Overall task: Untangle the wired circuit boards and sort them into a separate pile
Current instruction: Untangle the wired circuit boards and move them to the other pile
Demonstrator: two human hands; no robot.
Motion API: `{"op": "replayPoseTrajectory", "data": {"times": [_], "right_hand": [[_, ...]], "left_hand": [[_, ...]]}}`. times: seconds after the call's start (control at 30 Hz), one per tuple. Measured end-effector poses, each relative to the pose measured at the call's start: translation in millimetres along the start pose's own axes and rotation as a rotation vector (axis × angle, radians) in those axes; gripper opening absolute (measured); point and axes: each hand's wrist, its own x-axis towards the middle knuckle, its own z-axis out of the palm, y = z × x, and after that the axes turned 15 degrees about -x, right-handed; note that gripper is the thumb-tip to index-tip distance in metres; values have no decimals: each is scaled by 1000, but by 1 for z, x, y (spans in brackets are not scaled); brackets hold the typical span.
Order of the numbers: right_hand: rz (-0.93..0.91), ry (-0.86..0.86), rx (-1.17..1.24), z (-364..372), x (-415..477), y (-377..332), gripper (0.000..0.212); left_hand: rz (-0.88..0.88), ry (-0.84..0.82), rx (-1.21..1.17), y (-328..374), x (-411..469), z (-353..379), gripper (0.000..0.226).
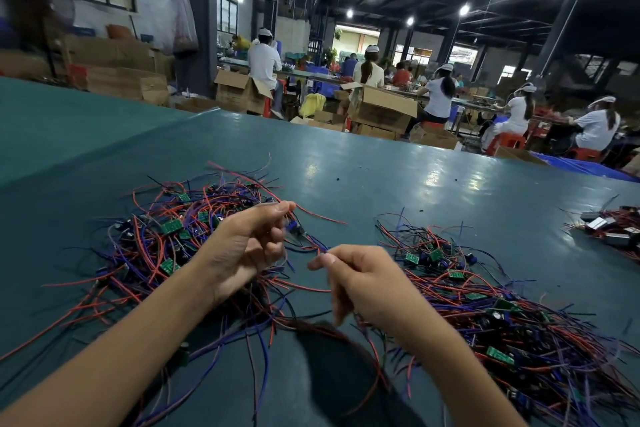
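Observation:
A tangled heap of small green circuit boards with red, purple and black wires point(166, 239) lies on the left of the green table point(381, 184). A second pile of wired boards point(491, 315) spreads over the right. My left hand point(242, 246) is raised over the left heap, its fingers curled and pinching wires of one board point(294, 229) near the fingertips. My right hand point(356, 281) hovers between the piles and pinches the purple and red wires point(320, 246) running from that board.
A smaller cluster of black and white parts with red wires point(609, 229) sits at the table's right edge. Beyond the far edge are cardboard boxes point(381, 111) and several seated people in white at other benches.

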Motion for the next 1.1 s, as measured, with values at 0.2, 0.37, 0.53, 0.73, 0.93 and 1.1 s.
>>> {"op": "replayPoseTrajectory", "data": {"times": [0.2, 0.37, 0.53, 0.73, 0.93, 1.1], "right_hand": [[-33, 196, -470, -74, -32, 3, 10], [112, 256, -619, -144, -83, 34, 13], [295, 368, -779, -178, -118, 77, 23], [490, 422, -782, -164, -107, 89, 19], [204, 766, -833, -121, -68, 21, 71], [-113, 406, -633, -30, 0, -9, 49]], "left_hand": [[17, 41, 74, -5, -3, 5, 19], [-77, -56, 361, -40, -10, 27, 25], [-1, -243, 869, -103, -2, 63, 8], [353, -252, 1444, -124, -2, 75, 24], [643, -217, 1659, -39, 8, 48, 20], [183, 95, 2134, 22, 31, -13, 43]]}}
